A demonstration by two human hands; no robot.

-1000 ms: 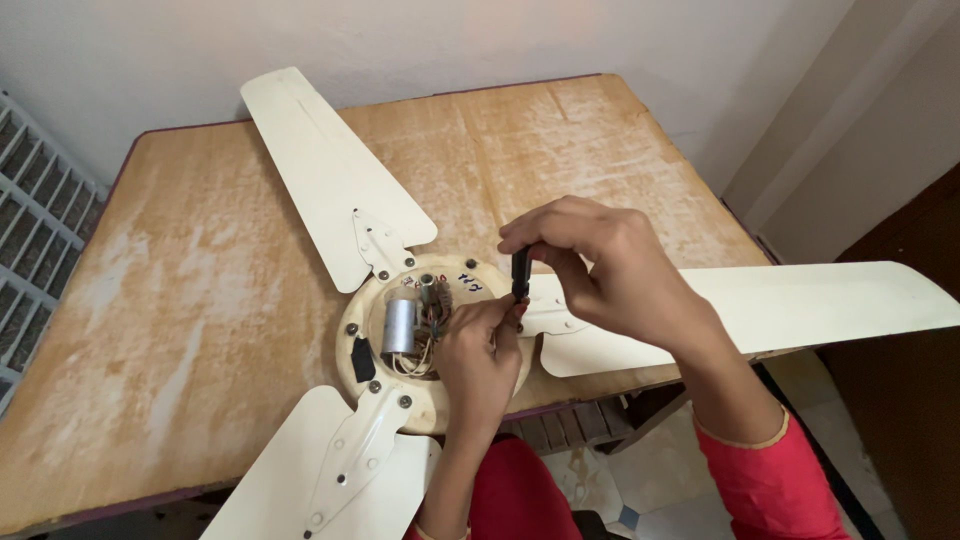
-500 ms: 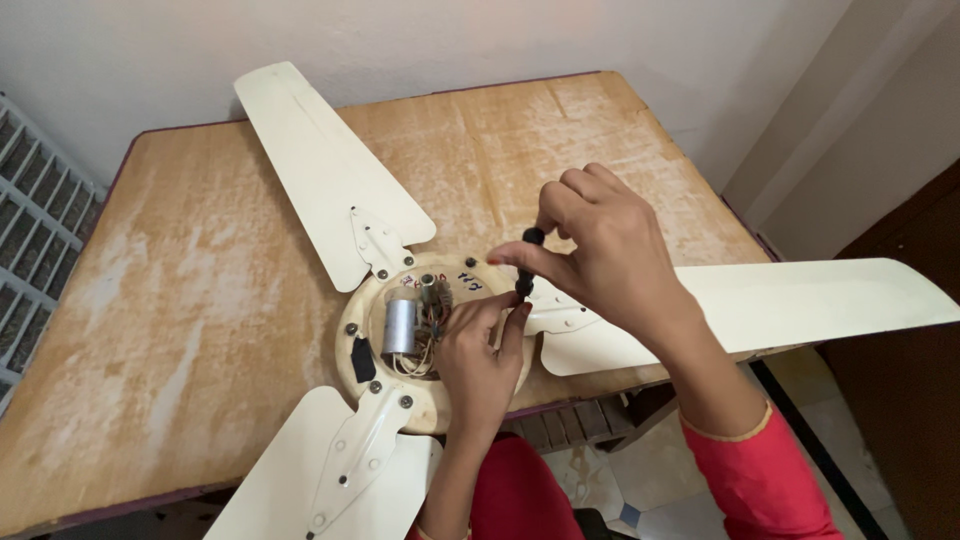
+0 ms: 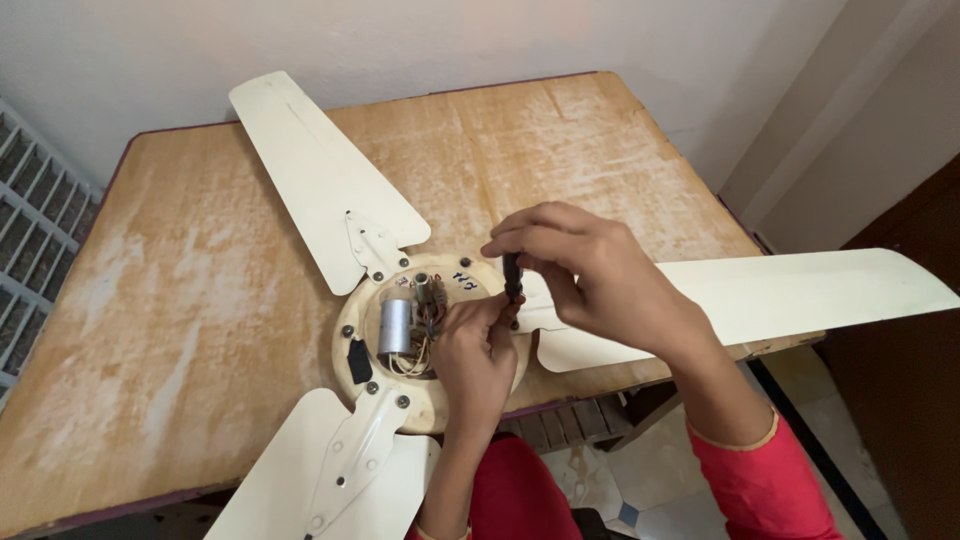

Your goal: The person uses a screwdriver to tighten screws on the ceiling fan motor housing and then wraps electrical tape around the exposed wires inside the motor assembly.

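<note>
A cream ceiling fan lies upside down on a worn wooden table (image 3: 200, 280). Its round motor housing (image 3: 372, 380) is open, showing a silver cylindrical capacitor (image 3: 396, 326) and a tangle of wires. My right hand (image 3: 585, 275) grips the black handle of a screwdriver (image 3: 512, 277), held upright at the housing's right edge where the right blade (image 3: 800, 290) attaches. My left hand (image 3: 478, 352) rests on the housing, its fingertips pinched at the screwdriver's tip. The tip and any screw are hidden by my fingers.
One blade (image 3: 320, 170) reaches to the table's back left, another (image 3: 330, 480) hangs over the front edge. A white metal grille (image 3: 30, 250) stands left of the table. A wall runs behind, and tiled floor (image 3: 660, 470) shows below the table's right side.
My right hand has rotated around the screwdriver handle, fingers shifting over its top. My left hand has stayed at the tip. The fan has not moved.
</note>
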